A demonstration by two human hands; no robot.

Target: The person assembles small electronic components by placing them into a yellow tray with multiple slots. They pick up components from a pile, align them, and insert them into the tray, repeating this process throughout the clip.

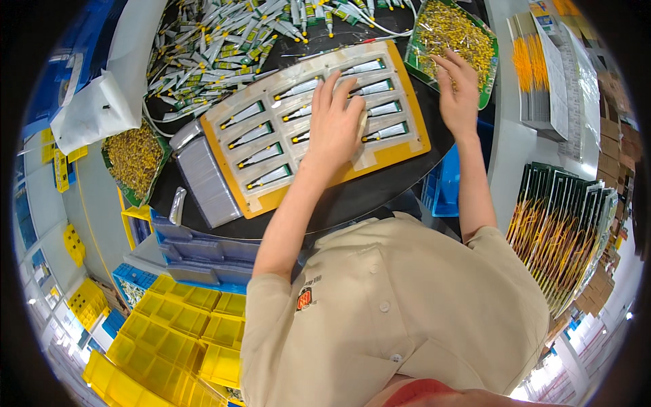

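Note:
My left hand (333, 122) lies palm down over a yellow-edged tray (401, 57) with clear moulded pockets. Its fingers are spread and hide some of the pockets; a pale bit shows at the palm's right edge, too covered to name. Small silver tubes (260, 155) with green ends and yellow tips lie in the pockets, slanted in columns. To the right, my right hand (459, 95) reaches over a green tray (483, 102), fingers apart, fingertips among small yellow-and-silver pieces (451, 37). I cannot see anything held in it.
A heap of loose tubes (224, 57) covers the table's far left. Left of the yellow-edged tray are stacked clear trays (209, 180) and another container of yellow pieces (133, 159). Yellow bins (169, 325) stand lower left; orange-and-green packaging (559, 224) is at right.

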